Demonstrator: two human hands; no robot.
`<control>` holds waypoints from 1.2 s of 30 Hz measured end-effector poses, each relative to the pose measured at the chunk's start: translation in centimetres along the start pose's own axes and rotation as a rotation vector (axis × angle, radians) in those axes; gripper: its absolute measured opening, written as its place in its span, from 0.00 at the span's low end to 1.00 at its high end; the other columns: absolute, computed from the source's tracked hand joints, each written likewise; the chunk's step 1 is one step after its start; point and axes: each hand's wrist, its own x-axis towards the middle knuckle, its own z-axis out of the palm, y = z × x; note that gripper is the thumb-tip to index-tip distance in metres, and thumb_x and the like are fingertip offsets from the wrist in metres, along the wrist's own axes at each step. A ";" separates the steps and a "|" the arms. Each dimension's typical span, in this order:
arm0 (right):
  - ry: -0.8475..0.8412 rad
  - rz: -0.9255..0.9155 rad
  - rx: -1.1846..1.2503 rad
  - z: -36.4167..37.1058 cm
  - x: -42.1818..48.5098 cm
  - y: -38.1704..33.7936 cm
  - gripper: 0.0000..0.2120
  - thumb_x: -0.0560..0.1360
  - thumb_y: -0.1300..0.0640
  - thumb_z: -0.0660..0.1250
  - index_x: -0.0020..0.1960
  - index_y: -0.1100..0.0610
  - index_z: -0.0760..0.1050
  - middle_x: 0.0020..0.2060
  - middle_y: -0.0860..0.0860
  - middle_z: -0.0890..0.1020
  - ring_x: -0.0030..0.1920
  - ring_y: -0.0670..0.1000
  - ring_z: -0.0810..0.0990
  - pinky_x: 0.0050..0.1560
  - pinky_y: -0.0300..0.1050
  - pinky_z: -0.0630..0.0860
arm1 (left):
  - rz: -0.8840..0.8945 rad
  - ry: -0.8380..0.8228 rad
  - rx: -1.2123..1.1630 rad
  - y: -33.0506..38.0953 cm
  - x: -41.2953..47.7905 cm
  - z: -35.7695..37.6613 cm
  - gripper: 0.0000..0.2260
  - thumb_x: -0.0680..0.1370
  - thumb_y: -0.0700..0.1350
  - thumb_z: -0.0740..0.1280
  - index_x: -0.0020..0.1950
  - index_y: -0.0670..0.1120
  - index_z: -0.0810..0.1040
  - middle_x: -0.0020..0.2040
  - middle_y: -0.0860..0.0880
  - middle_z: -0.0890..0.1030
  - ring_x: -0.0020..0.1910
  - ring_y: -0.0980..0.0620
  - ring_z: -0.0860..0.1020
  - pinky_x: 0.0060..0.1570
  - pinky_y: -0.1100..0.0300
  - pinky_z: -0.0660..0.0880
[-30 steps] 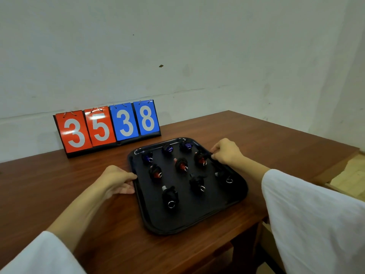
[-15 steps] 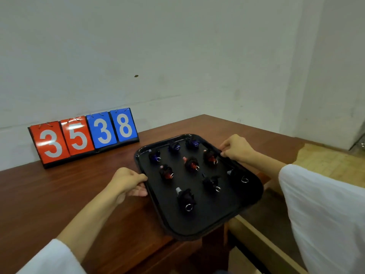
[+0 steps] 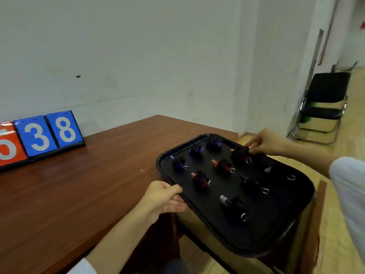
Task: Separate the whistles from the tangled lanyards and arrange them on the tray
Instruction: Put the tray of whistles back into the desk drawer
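**Two Hands Hold the Tray**

The black tray (image 3: 280, 230) is up in the air, past the edge of the brown bench (image 3: 79, 184). Most of it hangs over the floor (image 3: 333, 204).

The left hand (image 3: 164, 196) holds the tray's left rim. Its grip is pinched on the rim, thumb on top and fingers under it. The right hand (image 3: 266, 142) holds the far right rim. Its grip is pinched on the rim too, fingertips pressed together right next to a red whistle (image 3: 240, 155).

Nine whistles (image 3: 222, 165) sit on the tray in three rows, between the two hands. The far row looks purple, the middle row red, and the near row black. Each is a small dark bundle with a little metal ring. The purple and red ones are closer to the hands. The black ones lie well apart from both grips.

A score board (image 3: 49, 135) stands on the bench by the wall. A black chair (image 3: 324, 105) stands far off on the right.
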 end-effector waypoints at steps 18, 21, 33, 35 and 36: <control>-0.091 0.183 0.000 1.2 -4.3 14.1 0.10 0.70 0.62 0.71 0.50 0.54 0.81 0.40 0.46 0.83 0.42 0.44 0.81 0.45 0.40 0.78 | -0.203 -0.188 0.001 -5.3 0.5 11.5 0.05 0.76 0.38 0.67 0.48 0.36 0.75 0.35 0.39 0.84 0.35 0.45 0.84 0.32 0.59 0.78; -0.112 0.190 0.002 2.5 -3.5 14.0 0.10 0.71 0.62 0.71 0.51 0.54 0.80 0.39 0.45 0.81 0.42 0.42 0.80 0.41 0.34 0.74 | -0.236 -0.170 0.017 -5.6 1.5 11.3 0.06 0.76 0.37 0.66 0.50 0.35 0.75 0.36 0.39 0.84 0.34 0.45 0.84 0.30 0.60 0.78; -0.188 0.187 -0.054 7.6 3.0 14.1 0.12 0.71 0.59 0.71 0.54 0.52 0.80 0.49 0.48 0.83 0.46 0.45 0.78 0.44 0.32 0.72 | -0.311 -0.045 -0.007 -7.4 7.0 10.4 0.07 0.76 0.36 0.66 0.52 0.34 0.74 0.38 0.36 0.83 0.34 0.43 0.84 0.28 0.57 0.78; -0.182 0.179 -0.046 8.3 4.1 14.4 0.12 0.71 0.60 0.71 0.54 0.52 0.80 0.50 0.49 0.83 0.48 0.46 0.79 0.48 0.36 0.74 | -0.319 -0.046 -0.025 -7.6 7.9 10.4 0.07 0.76 0.36 0.66 0.52 0.34 0.74 0.40 0.35 0.82 0.36 0.42 0.84 0.29 0.56 0.79; -0.181 0.176 -0.047 8.8 4.7 14.6 0.12 0.71 0.60 0.71 0.54 0.53 0.80 0.50 0.50 0.82 0.48 0.46 0.79 0.49 0.37 0.74 | -0.326 -0.052 -0.034 -7.7 8.5 10.3 0.07 0.76 0.36 0.65 0.52 0.34 0.74 0.41 0.35 0.82 0.37 0.42 0.83 0.30 0.56 0.79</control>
